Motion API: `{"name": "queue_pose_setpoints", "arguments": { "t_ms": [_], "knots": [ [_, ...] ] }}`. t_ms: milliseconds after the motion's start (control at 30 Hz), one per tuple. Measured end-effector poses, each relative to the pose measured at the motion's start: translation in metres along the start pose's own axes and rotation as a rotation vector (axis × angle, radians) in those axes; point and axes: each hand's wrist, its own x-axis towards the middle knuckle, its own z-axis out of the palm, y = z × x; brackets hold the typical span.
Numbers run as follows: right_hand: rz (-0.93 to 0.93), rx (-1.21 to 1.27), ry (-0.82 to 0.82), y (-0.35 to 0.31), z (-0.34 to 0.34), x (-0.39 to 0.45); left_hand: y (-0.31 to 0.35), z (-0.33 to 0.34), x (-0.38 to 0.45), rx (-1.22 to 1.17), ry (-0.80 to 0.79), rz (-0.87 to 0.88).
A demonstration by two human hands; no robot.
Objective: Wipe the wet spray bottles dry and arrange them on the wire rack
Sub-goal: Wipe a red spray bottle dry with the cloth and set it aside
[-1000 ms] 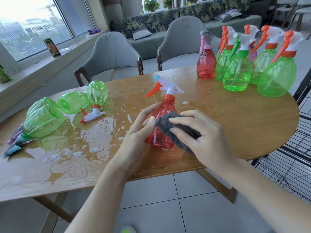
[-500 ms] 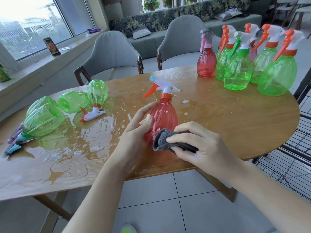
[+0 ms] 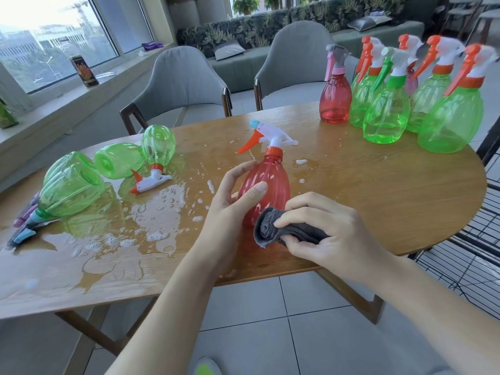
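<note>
A red spray bottle [image 3: 270, 182] with a white and orange trigger head stands upright near the front edge of the wooden table [image 3: 378, 201]. My left hand [image 3: 232, 204] grips its body from the left. My right hand [image 3: 324, 234] holds a bunched grey cloth [image 3: 273, 228] against the bottle's lower right side. Several green bottles [image 3: 70, 190] lie on their sides in the water at the left. A red bottle [image 3: 335, 100] and several green ones [image 3: 387, 115] stand upright at the far right. The black wire rack [image 3: 470, 255] is beside the table on the right.
Puddles and drops of water [image 3: 151, 228] cover the left half of the table. Two grey chairs [image 3: 181, 85] stand behind it. A dark can [image 3: 84, 71] sits on the window sill. Tiled floor lies below the front edge.
My right hand has slid the cloth down from the bottle's middle to its base. The bottle has turned more upright in my left hand.
</note>
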Motion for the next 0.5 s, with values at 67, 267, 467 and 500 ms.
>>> {"name": "queue_pose_setpoints", "arguments": {
  "t_ms": [67, 267, 467, 500],
  "knots": [
    [-0.007, -0.022, 0.010, 0.004, 0.001, -0.001, -0.003, -0.004, 0.002, -0.016, 0.005, -0.030],
    [0.057, 0.066, 0.085, 0.006, 0.000, 0.003, 0.000, -0.012, -0.002, -0.115, -0.107, -0.072],
    [0.177, 0.079, 0.248, 0.011, -0.010, 0.023, -0.003, -0.020, -0.005, 0.000, -0.211, -0.019],
    [0.199, 0.096, 0.252, 0.012, -0.012, 0.024, -0.003, -0.020, -0.005, 0.036, -0.218, -0.009]
  ]
}}
